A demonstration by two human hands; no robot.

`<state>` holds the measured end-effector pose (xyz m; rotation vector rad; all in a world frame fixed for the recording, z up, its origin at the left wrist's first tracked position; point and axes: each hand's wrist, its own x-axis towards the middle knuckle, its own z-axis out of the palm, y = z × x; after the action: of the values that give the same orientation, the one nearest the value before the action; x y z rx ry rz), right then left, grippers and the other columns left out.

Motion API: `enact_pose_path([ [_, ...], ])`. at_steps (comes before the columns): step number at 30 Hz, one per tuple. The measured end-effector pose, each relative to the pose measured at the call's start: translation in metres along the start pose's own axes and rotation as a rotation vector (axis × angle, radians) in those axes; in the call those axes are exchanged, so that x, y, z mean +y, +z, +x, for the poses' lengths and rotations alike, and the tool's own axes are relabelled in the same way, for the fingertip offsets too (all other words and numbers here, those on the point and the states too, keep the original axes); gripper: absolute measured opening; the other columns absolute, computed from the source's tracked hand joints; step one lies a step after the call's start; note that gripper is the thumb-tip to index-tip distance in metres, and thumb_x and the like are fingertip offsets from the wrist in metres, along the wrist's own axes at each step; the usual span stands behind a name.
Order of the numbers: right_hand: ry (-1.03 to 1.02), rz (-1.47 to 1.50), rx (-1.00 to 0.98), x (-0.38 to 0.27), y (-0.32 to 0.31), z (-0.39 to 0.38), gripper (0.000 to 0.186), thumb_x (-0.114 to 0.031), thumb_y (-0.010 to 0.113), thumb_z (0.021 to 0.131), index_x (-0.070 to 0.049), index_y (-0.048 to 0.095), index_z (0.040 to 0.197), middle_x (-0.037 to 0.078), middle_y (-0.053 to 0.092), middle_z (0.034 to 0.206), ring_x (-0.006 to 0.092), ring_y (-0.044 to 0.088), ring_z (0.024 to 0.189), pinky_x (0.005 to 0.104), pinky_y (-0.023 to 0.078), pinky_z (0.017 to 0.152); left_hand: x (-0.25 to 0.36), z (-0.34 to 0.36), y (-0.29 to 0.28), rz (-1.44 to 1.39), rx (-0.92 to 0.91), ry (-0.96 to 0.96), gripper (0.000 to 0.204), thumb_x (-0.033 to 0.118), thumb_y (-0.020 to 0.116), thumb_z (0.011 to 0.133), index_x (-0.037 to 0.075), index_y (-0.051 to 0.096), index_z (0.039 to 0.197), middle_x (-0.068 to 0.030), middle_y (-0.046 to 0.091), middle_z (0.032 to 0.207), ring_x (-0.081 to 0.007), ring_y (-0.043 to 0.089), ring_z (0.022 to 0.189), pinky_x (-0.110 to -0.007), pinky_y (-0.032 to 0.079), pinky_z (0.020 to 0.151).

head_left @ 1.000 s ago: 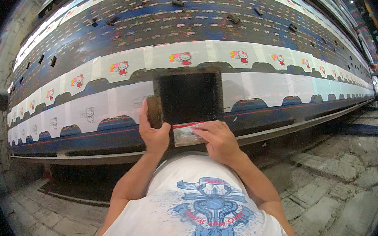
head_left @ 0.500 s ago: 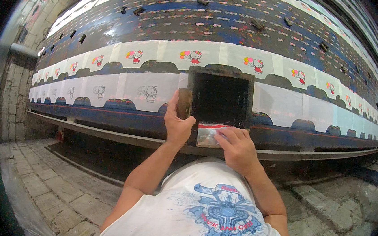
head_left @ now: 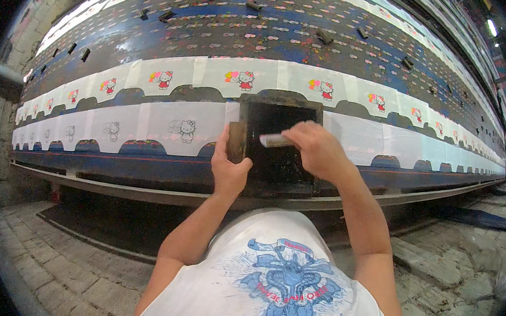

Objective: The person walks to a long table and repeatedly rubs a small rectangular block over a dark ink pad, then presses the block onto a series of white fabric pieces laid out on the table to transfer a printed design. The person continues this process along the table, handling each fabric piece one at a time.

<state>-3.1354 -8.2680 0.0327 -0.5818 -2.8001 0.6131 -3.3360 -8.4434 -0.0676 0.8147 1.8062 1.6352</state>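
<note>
A dark, paint-stained printing screen (head_left: pixel 283 102) lies over a row of white cloth panels at the table's near edge. On its left side is a brown wooden block handle (head_left: pixel 237 143), and my left hand (head_left: pixel 227 172) grips it with the thumb on the near end. My right hand (head_left: pixel 321 151) holds a squeegee (head_left: pixel 275 140) above the middle of the dark mesh. The squeegee is a flat, pale grey piece, seen nearly edge-on, and my fingers cover its right end. Left of the screen, a white panel (head_left: pixel 184 129) bears a grey cartoon cat outline.
Behind runs a row of panels with a coloured cat and balloons (head_left: pixel 245 80). Several small dark blocks (head_left: pixel 324 36) sit on the long blue-black table (head_left: pixel 215 34). A rail (head_left: pixel 141 192) follows its near edge, above a floor of pale bricks (head_left: pixel 92 276).
My right hand has lifted the squeegee from the screen's near end to over its middle, turning it from face-up to nearly edge-on. My left hand still grips the block. The view has shifted slightly.
</note>
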Motion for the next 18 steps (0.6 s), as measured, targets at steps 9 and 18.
enact_pose_path([
  [9,0.12,0.042,0.023,0.036,0.003,0.052,0.044,0.009,0.064,0.095,-0.004,0.079,0.135,0.021,0.079,0.122,0.0455,0.073,0.121,0.0534,0.059,0.107,-0.008,0.0,-0.004,-0.203,-0.032,-0.058,0.08,-0.003,0.075,0.101,-0.005,0.046,0.175,-0.021,0.064,0.16,-0.0286,0.064,0.147,-0.041,0.049,0.126],
  [18,0.08,0.003,0.015,-0.008,0.025,0.007,0.047,0.005,0.068,0.088,-0.009,0.082,0.131,0.019,0.078,0.111,0.0424,0.072,0.109,0.0536,0.058,0.101,-0.008,0.001,-0.004,-0.19,-0.044,-0.08,0.079,-0.005,0.075,0.101,-0.007,0.044,0.175,-0.0203,0.064,0.162,-0.0275,0.065,0.146,-0.04,0.05,0.125],
])
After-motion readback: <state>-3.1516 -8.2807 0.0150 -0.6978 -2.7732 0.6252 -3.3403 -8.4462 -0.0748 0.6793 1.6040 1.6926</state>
